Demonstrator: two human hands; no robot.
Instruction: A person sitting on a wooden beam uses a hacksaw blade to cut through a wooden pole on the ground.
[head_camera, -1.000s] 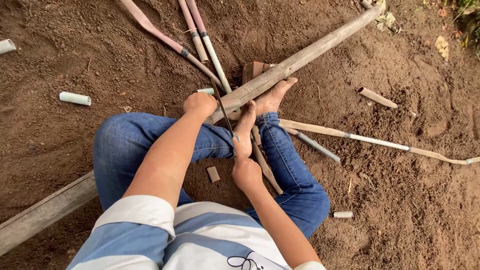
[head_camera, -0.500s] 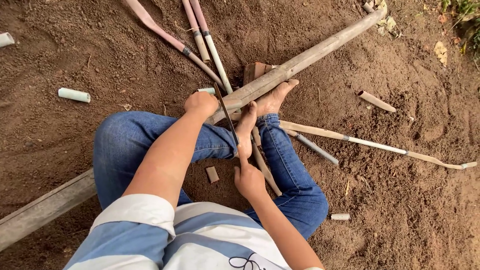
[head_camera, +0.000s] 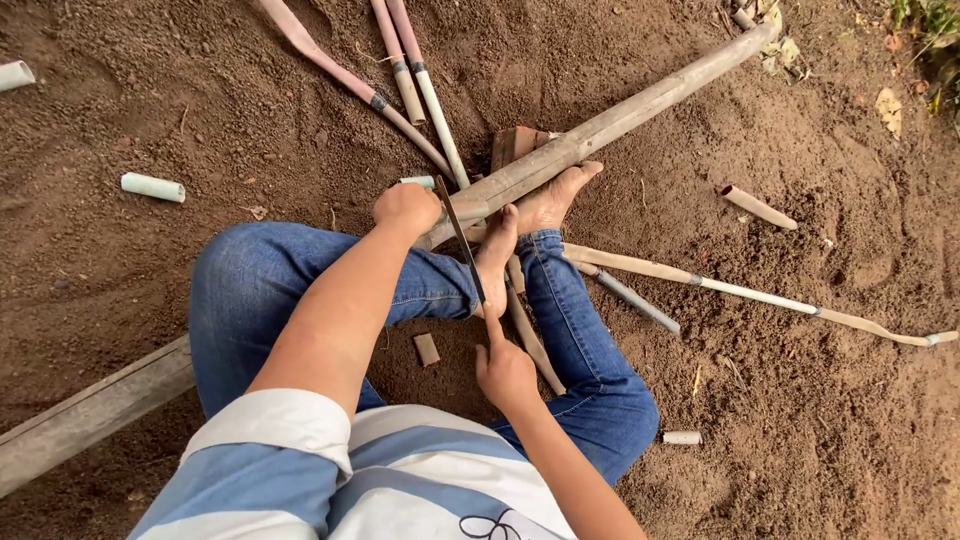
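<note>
Saw (head_camera: 462, 245) sat in my right hand (head_camera: 505, 372), clenched round its handle just below the frame's centre, blade slanting up across the long pole (head_camera: 600, 130). My left hand (head_camera: 405, 208) gripped the pole beside the blade, and both bare feet (head_camera: 545, 205) pressed on it, I judge to keep it steady under the cut. Cut pole pieces (head_camera: 152, 186) lay on the dirt at left; thin stalks (head_camera: 420, 85) lay at top. No packages or labels showed.
</note>
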